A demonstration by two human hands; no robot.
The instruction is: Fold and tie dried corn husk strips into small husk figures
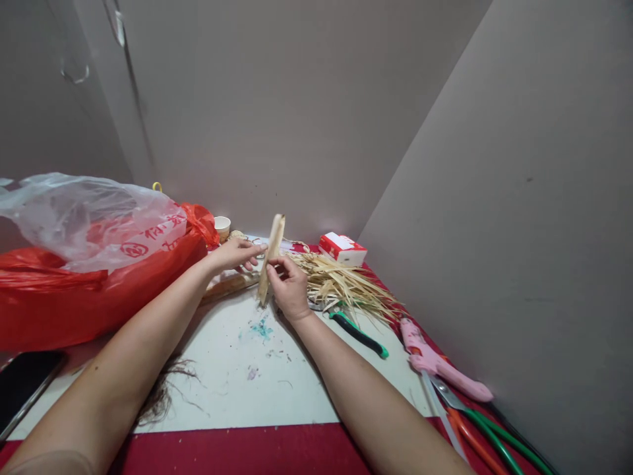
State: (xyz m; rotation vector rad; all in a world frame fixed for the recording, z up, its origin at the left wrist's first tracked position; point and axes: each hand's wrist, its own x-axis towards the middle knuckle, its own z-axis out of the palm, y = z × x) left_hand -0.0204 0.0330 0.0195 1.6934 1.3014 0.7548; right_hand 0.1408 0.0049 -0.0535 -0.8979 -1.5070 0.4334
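Note:
A pale, flat strip of dried plant material (273, 247) stands nearly upright above the board, leaning slightly right at its top. My right hand (289, 289) pinches it between thumb and fingers around its middle. From the other side my left hand (236, 254) reaches over with fingers stretched out and apart; its fingertips are at the strip's left edge, and I cannot tell whether they press on it. Under the left hand lies a brownish, stick-like piece (230, 287). A loose pile of thin straw-coloured strips (346, 284) lies right of my right hand.
The white board (237, 376) bears scraps and teal stains. Green-and-black-handled pliers (360, 335), a pink glue gun (440, 366) and scissors (487, 432) lie right. A red-and-white box (343, 249) and cup (222, 227) stand behind. Plastic bags (113, 284), a phone (27, 386) and dark fibres (161, 396) lie left.

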